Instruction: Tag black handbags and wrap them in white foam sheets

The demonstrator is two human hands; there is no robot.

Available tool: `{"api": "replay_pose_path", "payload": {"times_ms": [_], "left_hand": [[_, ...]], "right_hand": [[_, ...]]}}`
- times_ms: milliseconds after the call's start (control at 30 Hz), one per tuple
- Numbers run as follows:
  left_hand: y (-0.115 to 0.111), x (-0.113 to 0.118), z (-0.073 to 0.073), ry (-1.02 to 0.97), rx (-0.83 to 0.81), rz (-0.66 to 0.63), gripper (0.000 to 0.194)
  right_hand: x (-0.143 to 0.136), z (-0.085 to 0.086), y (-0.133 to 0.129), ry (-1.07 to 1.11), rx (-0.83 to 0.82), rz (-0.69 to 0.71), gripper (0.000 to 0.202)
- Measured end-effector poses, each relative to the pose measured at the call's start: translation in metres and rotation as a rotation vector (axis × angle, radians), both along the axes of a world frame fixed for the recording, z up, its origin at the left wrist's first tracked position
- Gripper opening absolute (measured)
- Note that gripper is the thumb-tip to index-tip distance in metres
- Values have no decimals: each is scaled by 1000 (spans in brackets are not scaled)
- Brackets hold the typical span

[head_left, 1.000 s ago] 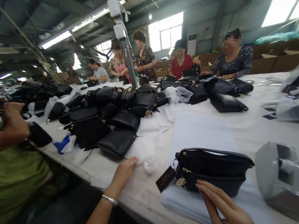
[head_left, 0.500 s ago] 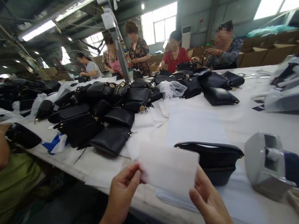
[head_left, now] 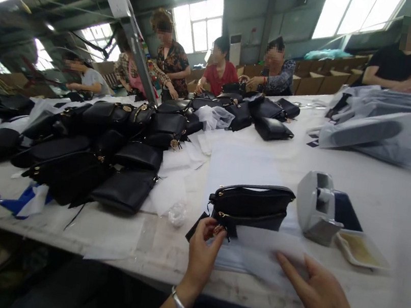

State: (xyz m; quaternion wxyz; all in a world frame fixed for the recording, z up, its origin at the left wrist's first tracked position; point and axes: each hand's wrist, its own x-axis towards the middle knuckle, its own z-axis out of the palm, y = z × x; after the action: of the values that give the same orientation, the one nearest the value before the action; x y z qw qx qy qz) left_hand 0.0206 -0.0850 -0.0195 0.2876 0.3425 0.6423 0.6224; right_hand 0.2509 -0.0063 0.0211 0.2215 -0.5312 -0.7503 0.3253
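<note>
A small black handbag [head_left: 251,210] with a top strap and a gold zip stands on white sheets in front of me. My left hand [head_left: 205,246] pinches a gold-coloured charm [head_left: 219,230] at the bag's lower left corner. Beside those fingers hangs a dark tag [head_left: 196,226]. My right hand [head_left: 310,278] holds a thin white sheet of paper [head_left: 265,245] by its right side, thumb on top. The sheet lies low across the bag's front and is smeared by motion. The fingers beneath it are hidden.
Black handbags [head_left: 128,178] are heaped at the left. A tape dispenser [head_left: 317,206] and a shallow tray [head_left: 363,249] stand at the right. Behind them lie bags in translucent wrap [head_left: 380,123]. A crumpled plastic ball [head_left: 177,214] sits left of my hand. Several people work across the table.
My left hand has let go of the paper and now grips the charm on the handbag. The right hand has lowered the sheet. My view has turned right.
</note>
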Motion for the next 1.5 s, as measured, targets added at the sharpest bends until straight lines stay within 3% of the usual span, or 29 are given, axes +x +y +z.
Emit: {"api": "replay_pose_path", "payload": {"times_ms": [100, 267, 400, 533, 667, 800, 933, 1000, 1067, 1133, 1233, 1300, 1500], "left_hand": [[-3, -2, 4, -130, 21, -48, 29], [-20, -4, 24, -307, 14, -83, 29], [-28, -2, 37, -374, -8, -105, 35], [-27, 0, 32, -356, 10, -91, 39], [-25, 0, 23, -325, 15, -85, 43], [-27, 0, 21, -206, -11, -101, 45], [-35, -9, 26, 122, -75, -112, 39], [-38, -20, 29, 300, -72, -28, 35], [-37, -32, 32, 349, -66, 135, 37], [-34, -40, 35, 165, -85, 185, 45], [-27, -39, 40, -349, -135, -137, 52], [-25, -32, 42, -540, -134, -307, 51], [-26, -11, 29, -508, -89, -208, 40]], "right_hand": [[-18, -5, -1, 80, -42, 87, 42], [-50, -10, 0, 288, -142, 178, 38], [-82, -17, -8, 532, -346, 174, 44], [-109, -27, -21, 715, -484, 123, 49], [-119, -30, -25, 782, -533, 127, 50], [-122, -27, -24, 792, -533, 115, 49], [-127, -26, -24, 801, -561, 46, 48], [-129, -25, -25, 818, -583, 22, 47], [-128, -21, -25, 837, -625, 25, 48], [-125, -16, -24, 838, -671, 37, 49], [-118, -8, -21, 788, -696, 104, 50], [-114, -5, -17, 716, -665, 164, 49], [-114, -14, -12, 488, -403, 148, 42]]}}
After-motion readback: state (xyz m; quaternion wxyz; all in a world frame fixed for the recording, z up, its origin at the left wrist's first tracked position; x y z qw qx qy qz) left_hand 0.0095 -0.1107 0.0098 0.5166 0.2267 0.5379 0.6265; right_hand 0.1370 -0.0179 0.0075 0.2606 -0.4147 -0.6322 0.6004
